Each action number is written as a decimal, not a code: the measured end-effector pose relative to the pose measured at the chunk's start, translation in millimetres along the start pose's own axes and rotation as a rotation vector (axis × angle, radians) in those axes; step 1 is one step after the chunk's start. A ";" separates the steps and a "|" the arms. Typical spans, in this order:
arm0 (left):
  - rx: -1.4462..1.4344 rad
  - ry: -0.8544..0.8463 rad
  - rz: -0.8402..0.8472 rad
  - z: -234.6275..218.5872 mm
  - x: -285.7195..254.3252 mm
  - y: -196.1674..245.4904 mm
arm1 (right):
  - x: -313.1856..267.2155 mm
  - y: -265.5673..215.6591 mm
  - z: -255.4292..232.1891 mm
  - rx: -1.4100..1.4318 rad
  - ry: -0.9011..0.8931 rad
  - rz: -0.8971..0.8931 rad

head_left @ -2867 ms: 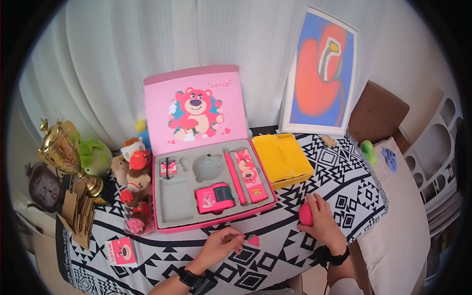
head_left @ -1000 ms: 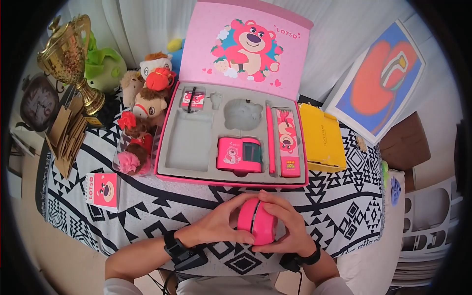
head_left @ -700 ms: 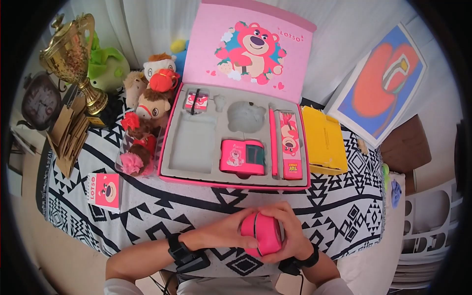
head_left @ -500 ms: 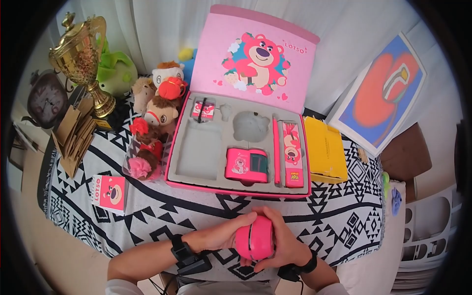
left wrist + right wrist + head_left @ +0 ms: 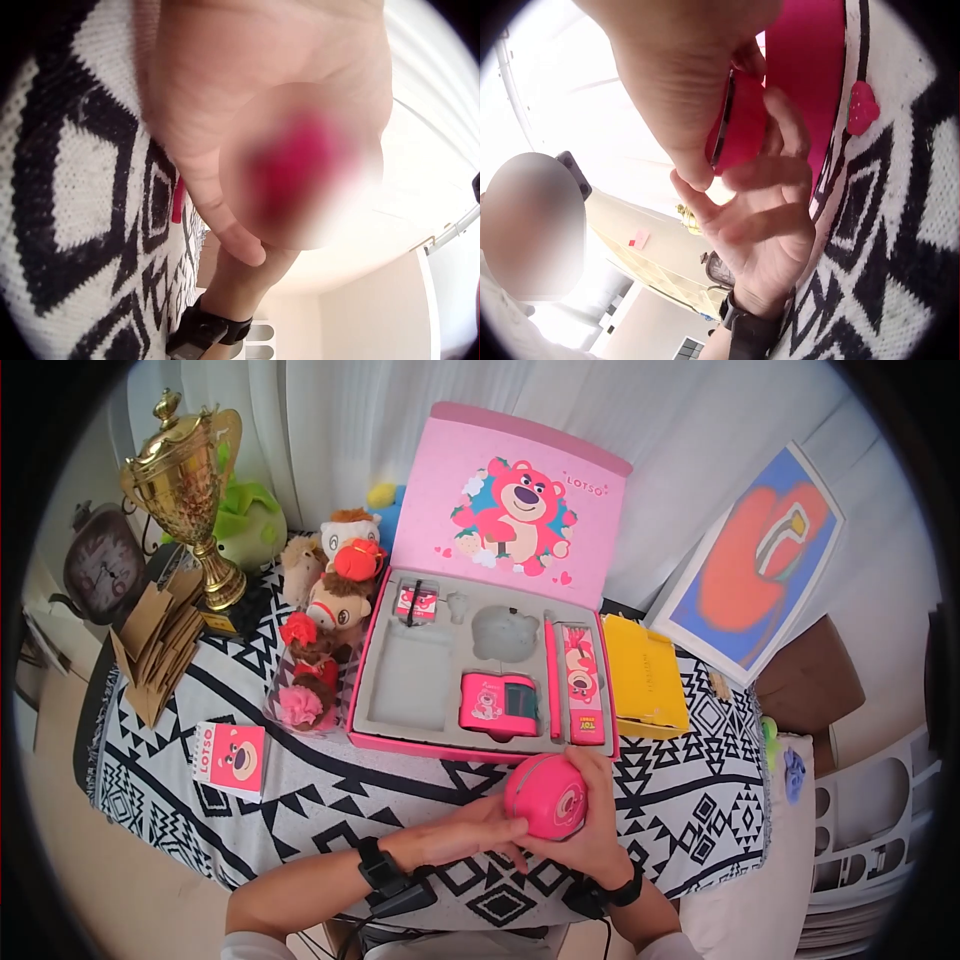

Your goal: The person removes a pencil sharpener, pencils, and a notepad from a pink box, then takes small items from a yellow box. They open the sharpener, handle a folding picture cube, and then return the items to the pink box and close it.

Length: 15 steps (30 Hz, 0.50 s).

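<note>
In the head view my right hand (image 5: 596, 822) grips a round pink case (image 5: 548, 796) with a bear face printed on it and a seam running round its side. It is held over the cloth, close in front of the gift box (image 5: 430, 745). My left hand (image 5: 462, 834) lies at the lower left of the case, fingers extended, the thumb tip right at its edge. From the right wrist view, the left hand's (image 5: 769, 229) fingertips reach the case (image 5: 742, 124) from below, loosely spread. In the box's grey tray (image 5: 410, 675) sit a pink sharpener-like device (image 5: 499, 703), a slim pink stick and a long printed pack.
A small notepad (image 5: 231, 758) lies left on the patterned cloth (image 5: 330, 800). Behind it stand plush toys (image 5: 340, 600), folded cardboard (image 5: 160, 635) and a gold trophy (image 5: 185, 490). A yellow box (image 5: 645, 678) adjoins the gift box. A strawberry-shaped piece (image 5: 862, 109) lies near the box front.
The right hand brought the pink case from the table's right to the middle, where the left hand met it. Since then the case has turned, showing its bear face, and risen toward the gift box.
</note>
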<state>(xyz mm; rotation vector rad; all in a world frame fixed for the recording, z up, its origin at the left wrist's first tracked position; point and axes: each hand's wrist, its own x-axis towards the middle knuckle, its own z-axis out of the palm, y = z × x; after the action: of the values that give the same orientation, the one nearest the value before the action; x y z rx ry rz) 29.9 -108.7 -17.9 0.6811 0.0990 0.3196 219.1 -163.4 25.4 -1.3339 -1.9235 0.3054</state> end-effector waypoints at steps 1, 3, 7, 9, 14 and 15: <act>0.004 -0.004 0.003 1.4 0.1 0.9 | -0.9 -2.4 0.9 -0.004 0.002 -0.005; 0.151 0.113 0.097 2.7 -0.1 3.6 | -0.8 -8.0 3.9 -0.054 -0.043 -0.001; 0.157 0.145 0.092 -1.5 2.7 3.0 | 9.9 -25.5 -4.4 -0.047 -0.148 0.123; 0.135 0.098 -0.013 -8.2 4.1 -1.8 | 16.3 -30.6 -18.9 -0.071 -0.298 0.107; 0.231 -0.093 -0.047 -12.1 0.5 1.3 | 30.1 -38.0 -32.9 0.008 -0.475 0.114; 0.238 -0.087 -0.036 -10.4 0.1 0.4 | 34.3 -37.6 -36.0 0.008 -0.478 0.100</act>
<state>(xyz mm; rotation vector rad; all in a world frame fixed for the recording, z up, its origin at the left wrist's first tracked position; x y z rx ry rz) 27.9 -102.2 -25.7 0.9269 0.0670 0.2447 212.5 -157.1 87.0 -1.4482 -2.2370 0.7361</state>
